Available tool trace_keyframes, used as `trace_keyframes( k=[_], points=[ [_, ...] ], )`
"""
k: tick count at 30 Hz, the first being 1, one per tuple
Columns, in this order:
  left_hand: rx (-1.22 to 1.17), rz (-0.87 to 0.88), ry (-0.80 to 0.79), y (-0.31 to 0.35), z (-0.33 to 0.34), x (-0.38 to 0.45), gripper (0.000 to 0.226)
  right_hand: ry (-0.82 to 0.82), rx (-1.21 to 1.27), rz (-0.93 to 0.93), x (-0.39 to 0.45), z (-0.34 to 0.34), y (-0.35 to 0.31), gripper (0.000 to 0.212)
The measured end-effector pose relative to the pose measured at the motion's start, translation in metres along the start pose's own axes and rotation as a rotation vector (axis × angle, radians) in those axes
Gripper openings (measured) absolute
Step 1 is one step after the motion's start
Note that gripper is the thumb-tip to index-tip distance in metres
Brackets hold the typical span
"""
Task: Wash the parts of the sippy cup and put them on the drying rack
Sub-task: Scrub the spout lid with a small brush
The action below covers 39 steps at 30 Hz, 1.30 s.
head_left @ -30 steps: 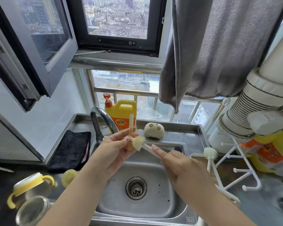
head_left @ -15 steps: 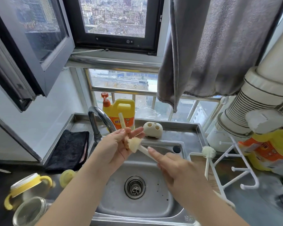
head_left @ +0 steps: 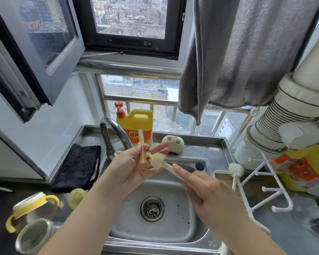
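Note:
Over the steel sink point(head_left: 173, 223), my left hand point(head_left: 133, 166) pinches a pale straw point(head_left: 141, 144) of the sippy cup, held upright. My right hand point(head_left: 208, 196) grips the handle of a cream bristle brush point(head_left: 157, 160), its head pressed against the straw's lower end in my left palm. The cup's yellow-handled collar point(head_left: 31, 207) lies on the counter at the left, beside a clear cup body point(head_left: 34, 236) and a small yellow cap point(head_left: 76, 197). A white drying rack point(head_left: 265, 183) stands to the right with another brush point(head_left: 236, 171) on it.
The curved tap point(head_left: 116, 137) rises behind my left hand. A yellow detergent bottle point(head_left: 136, 124) and a cream brush holder point(head_left: 173, 144) stand on the back ledge. A black cloth point(head_left: 79, 166) lies left of the sink. A grey towel point(head_left: 247, 52) hangs above; another bottle point(head_left: 306, 170) sits far right.
The straw has tilted from leaning right to nearly upright in my left hand. The brush head has shifted slightly against its lower end, and both hands stay over the sink.

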State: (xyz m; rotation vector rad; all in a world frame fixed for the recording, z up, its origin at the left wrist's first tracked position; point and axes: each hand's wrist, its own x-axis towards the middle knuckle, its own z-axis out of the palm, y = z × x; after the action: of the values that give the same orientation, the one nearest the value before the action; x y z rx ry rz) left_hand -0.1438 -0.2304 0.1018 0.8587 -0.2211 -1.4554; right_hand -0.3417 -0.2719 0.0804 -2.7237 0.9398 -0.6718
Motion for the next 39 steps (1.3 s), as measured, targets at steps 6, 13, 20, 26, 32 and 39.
trace_keyframes(
  k=[6,13,20,26,32,39],
  points=[
    [-0.096,0.009,-0.018,0.0,-0.001,0.001,0.025,0.006,0.012,-0.031,-0.01,-0.001,-0.004,0.047],
    [-0.138,0.046,0.037,-0.01,-0.004,0.003,0.035,0.001,-0.027,-0.083,-0.009,0.004,-0.011,0.049],
    [-0.222,0.008,0.099,-0.01,-0.018,-0.011,0.034,0.022,0.004,-0.098,-0.004,0.006,-0.016,0.046],
    [-0.223,0.028,0.158,-0.005,-0.038,-0.023,0.03,-0.058,0.032,-0.104,-0.003,0.014,-0.02,0.048],
    [-0.137,0.056,0.355,-0.017,-0.072,-0.027,0.028,-0.192,0.05,-0.177,0.003,0.043,-0.033,0.052],
    [0.357,0.015,0.887,-0.05,-0.162,-0.032,0.02,-0.43,0.213,-0.101,0.01,0.108,-0.046,0.053]
  ],
)
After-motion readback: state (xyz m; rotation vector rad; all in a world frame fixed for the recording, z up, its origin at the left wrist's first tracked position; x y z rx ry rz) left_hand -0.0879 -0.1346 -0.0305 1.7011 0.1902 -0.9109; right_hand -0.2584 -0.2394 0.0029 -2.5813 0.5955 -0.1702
